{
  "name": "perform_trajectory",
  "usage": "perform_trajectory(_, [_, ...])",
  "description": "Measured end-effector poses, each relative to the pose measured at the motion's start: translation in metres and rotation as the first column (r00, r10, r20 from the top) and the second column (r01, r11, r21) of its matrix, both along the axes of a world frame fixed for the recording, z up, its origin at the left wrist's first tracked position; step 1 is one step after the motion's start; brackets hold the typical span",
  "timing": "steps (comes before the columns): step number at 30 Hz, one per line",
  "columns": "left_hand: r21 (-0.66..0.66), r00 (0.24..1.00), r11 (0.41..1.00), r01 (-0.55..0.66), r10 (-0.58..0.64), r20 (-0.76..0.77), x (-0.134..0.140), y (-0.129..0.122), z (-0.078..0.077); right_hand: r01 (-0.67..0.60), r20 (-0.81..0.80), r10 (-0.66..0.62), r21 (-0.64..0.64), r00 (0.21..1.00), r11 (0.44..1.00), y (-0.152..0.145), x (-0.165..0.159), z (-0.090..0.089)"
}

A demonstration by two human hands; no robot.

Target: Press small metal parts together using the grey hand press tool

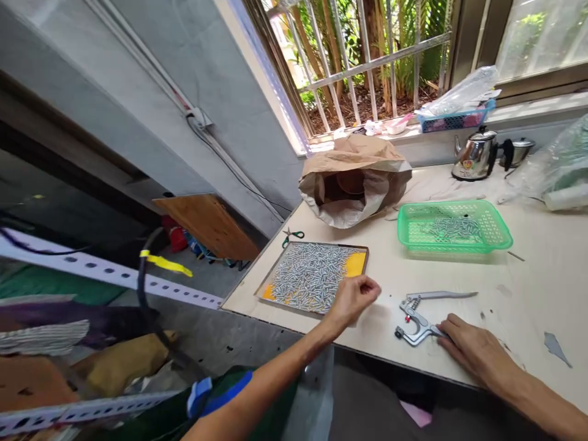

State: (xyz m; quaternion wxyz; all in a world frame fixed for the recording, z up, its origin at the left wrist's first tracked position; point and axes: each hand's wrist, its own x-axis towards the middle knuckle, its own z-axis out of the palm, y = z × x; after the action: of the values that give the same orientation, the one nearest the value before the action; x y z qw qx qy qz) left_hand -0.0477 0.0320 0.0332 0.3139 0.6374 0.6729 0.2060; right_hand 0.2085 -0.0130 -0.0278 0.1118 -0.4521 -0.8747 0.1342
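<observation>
My left hand [354, 299] is closed in a pinch over the near right corner of a shallow tray [367, 260]. What its fingertips hold, if anything, is too small to make out. Small silvery metal pieces [307, 275], like short pins or screws, cover most of the tray's yellow bottom. At the right, my right hand [475, 349] is closed on the lower handle of the snap-fastener pliers [420, 324]. The pliers lie on their side on the table, handles spread, with the C-shaped jaw towards my left hand and its gap open.
Behind the pliers stands a green plastic basket [454, 245] with more metal pieces. Small scissors [293, 235] lie beyond the tray. An open paper bag [353, 177], a steel kettle [475, 156] and plastic wrap [558, 165] stand further back on the pale table [514, 294].
</observation>
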Motion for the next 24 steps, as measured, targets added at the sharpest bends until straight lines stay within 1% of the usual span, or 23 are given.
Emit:
perform_trajectory(1, [-0.072, 0.995, 0.997, 0.012, -0.005, 0.104, 0.011, -0.007, -0.002, 0.000, 0.012, -0.001, 0.030, 1.000, 1.000, 0.000, 0.000, -0.001])
perform_trajectory(2, [-0.143, 0.985, 0.989, 0.029, -0.003, 0.174, 0.021, -0.013, -0.006, -0.006, 0.019, 0.005, 0.064, 1.000, 0.998, 0.000, 0.000, -0.002])
perform_trajectory(3, [-0.201, 0.977, 0.979, 0.040, 0.004, 0.212, 0.030, -0.019, -0.011, -0.015, 0.022, 0.013, 0.105, 1.000, 0.994, 0.001, 0.000, -0.003])
perform_trajectory(4, [-0.242, 0.974, 0.969, 0.043, 0.013, 0.225, 0.038, -0.024, -0.016, -0.023, 0.024, 0.020, 0.151, 1.000, 0.988, 0.000, 0.000, -0.003])
perform_trajectory(6, [-0.277, 0.978, 0.960, 0.026, 0.033, 0.205, 0.047, -0.030, -0.026, -0.031, 0.031, 0.024, 0.244, 0.999, 0.969, -0.002, 0.001, -0.004])
perform_trajectory(9, [-0.295, 0.988, 0.955, 0.006, 0.040, 0.148, 0.050, -0.032, -0.035, -0.050, 0.052, 0.036, 0.309, 0.998, 0.950, -0.006, 0.002, -0.003])
perform_trajectory(13, [-0.399, 0.990, 0.916, 0.040, 0.017, 0.138, 0.047, -0.030, -0.039, -0.057, 0.053, 0.043, 0.288, 0.998, 0.956, -0.006, 0.002, -0.002])
perform_trajectory(17, [-0.500, 0.986, 0.864, 0.050, 0.038, 0.164, 0.049, -0.027, -0.039, -0.062, 0.056, 0.051, 0.234, 0.997, 0.970, -0.003, 0.002, -0.004])
perform_trajectory(22, [-0.630, 0.988, 0.775, 0.043, 0.060, 0.141, 0.054, -0.022, -0.035, -0.071, 0.069, 0.062, 0.145, 0.996, 0.987, -0.004, 0.001, 0.001])
perform_trajectory(24, [-0.649, 0.990, 0.760, 0.040, 0.060, 0.131, 0.055, -0.022, -0.032, -0.081, 0.066, 0.074, 0.099, 0.995, 0.992, -0.001, 0.004, 0.005])
